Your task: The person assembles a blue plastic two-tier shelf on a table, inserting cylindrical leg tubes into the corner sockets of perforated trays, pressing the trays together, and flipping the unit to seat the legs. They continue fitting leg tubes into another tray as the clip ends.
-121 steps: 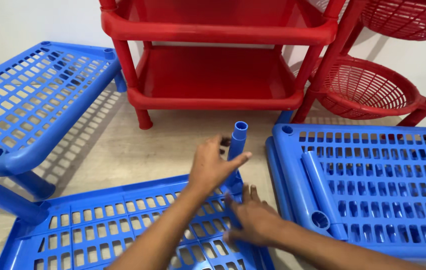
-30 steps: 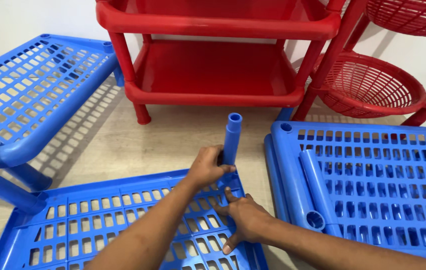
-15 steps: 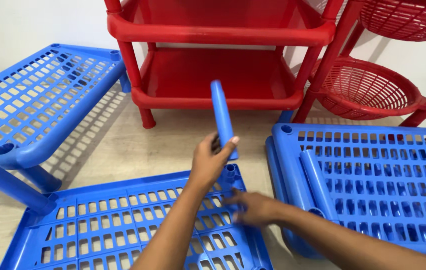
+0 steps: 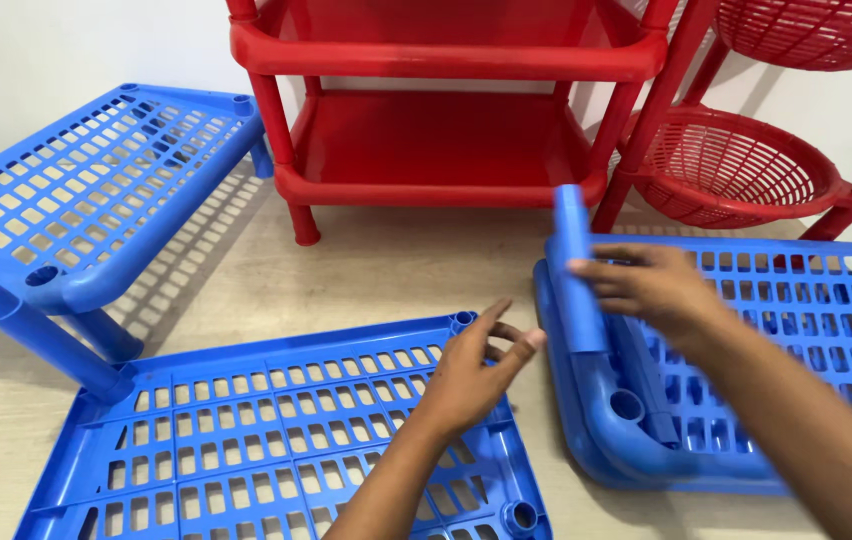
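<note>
My right hand point(image 4: 651, 290) grips a short blue plastic tube point(image 4: 572, 240), held nearly upright over the left edge of a blue slotted shelf point(image 4: 796, 330) lying on the floor at the right. More tubes lie along that shelf's near edge. My left hand point(image 4: 466, 380) hovers with fingers apart and nothing in it, over the far right corner of another blue slotted shelf point(image 4: 246, 430) lying flat in front of me. That corner's round socket point(image 4: 462, 321) stands empty, just left of my fingertips.
A third blue shelf point(image 4: 76, 200) stands tilted on short tube legs at the left. A red two-tier rack point(image 4: 446, 150) stands against the white wall behind. Red round baskets point(image 4: 736, 170) on a red frame are at the right. Pale wood floor shows between them.
My left hand lifted the blue tube out of the front shelf's corner and let it go. My right hand now holds it, carried right to the other shelf.
</note>
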